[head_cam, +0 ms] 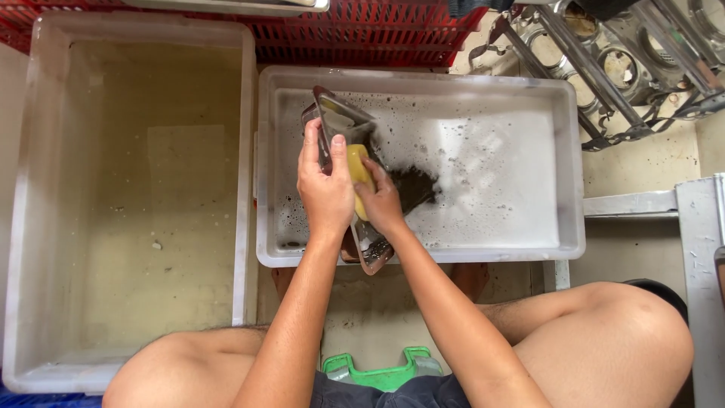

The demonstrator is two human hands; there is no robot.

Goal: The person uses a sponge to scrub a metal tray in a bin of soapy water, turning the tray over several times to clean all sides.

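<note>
The floor here is rough, stained concrete, pale and gritty, and the person sits low over it with bare knees spread to either side. Two big translucent white plastic tubs stand side by side on it. The left tub [45,227] is deep and square-cornered and holds murky, yellowish water with a few specks floating. The right tub [570,151] is shallower, its water milky with soap foam and scattered bubbles, with a dark patch of grime near the middle. Behind both runs a red plastic crate [362,34] with a slotted grid wall. At upper right lies a metal rack [604,68] of bars and round rings, dull and worn.

Over the near left corner of the soapy tub the person holds a clear plastic tray [343,125], long and narrow with rounded corners, tilted on edge so one end points up and the other hangs past the tub's rim. The left hand [325,185] is clamped round its edge, fingers wrapped over. The right hand [380,200] presses a yellow sponge [360,170] against the tray's face, just beside the left. A green plastic stool [381,370] shows between the legs.
</note>
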